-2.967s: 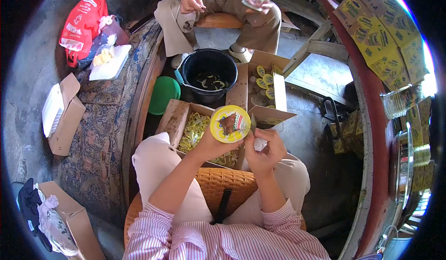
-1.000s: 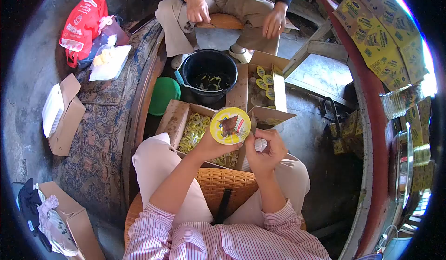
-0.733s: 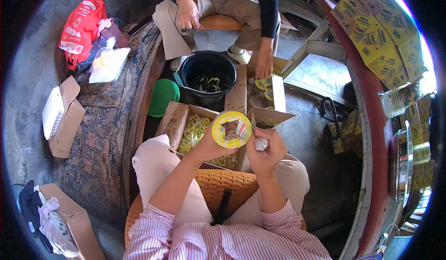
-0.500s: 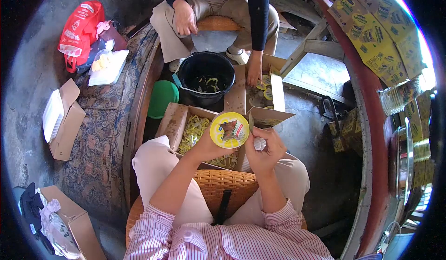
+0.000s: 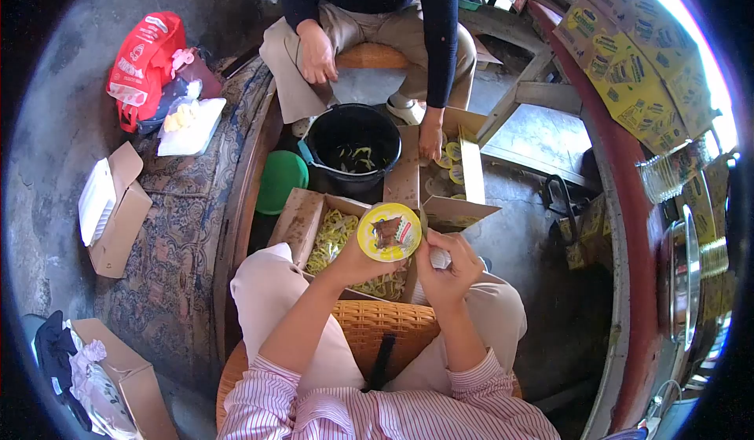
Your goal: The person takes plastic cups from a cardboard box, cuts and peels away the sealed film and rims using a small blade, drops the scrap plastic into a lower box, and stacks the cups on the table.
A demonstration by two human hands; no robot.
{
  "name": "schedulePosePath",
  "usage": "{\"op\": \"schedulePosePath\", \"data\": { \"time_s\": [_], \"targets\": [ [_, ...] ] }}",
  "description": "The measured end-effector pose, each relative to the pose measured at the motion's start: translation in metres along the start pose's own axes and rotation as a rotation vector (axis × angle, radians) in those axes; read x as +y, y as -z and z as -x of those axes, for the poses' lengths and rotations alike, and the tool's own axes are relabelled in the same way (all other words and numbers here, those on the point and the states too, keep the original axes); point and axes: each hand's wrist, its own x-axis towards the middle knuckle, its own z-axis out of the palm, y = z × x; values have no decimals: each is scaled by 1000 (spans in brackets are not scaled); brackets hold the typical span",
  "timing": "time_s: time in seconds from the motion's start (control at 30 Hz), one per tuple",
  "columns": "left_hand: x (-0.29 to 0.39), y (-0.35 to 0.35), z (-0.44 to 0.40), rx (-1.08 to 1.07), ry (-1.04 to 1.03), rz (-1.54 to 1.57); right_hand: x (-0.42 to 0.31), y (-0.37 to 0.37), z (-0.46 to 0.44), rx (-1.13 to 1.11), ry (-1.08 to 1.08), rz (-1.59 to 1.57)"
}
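Observation:
My left hand is wrapped round a cup with a yellow printed lid, its lid facing me. At the lid's right edge, my right hand is closed on a thin, flat, blade-like piece that points away from me; its lower part is hidden in the fingers. A white ribbed object shows beside my right hand, and I cannot tell whether the fingers touch it. Below my hands, a cardboard box holds many yellow strips.
A black bucket with strips inside stands ahead, beside a green lid. Opposite sits a person, one hand at a box of yellow-lidded cups. A wooden frame is at right.
The whole view has shifted slightly, so the surroundings appear a little lower. The cup has turned slightly in my left hand; both hands keep their hold.

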Motion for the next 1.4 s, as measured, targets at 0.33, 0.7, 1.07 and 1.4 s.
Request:
{"op": "schedulePosePath", "data": {
  "time_s": [0.33,0.7,1.07,1.4],
  "targets": [
    [2,6,-1,-82,1,-233,0,0,1,-11,-79,-25],
    [-5,11,-1,-118,91,-188,5,3,1,-39,-78,-59],
    [3,-3,-3,40,3,-41,5,-1,2,-33,-42,-8],
    [-15,-14,-8,93,-153,-150,12,-6,5,8,3,75]
  ]
}}
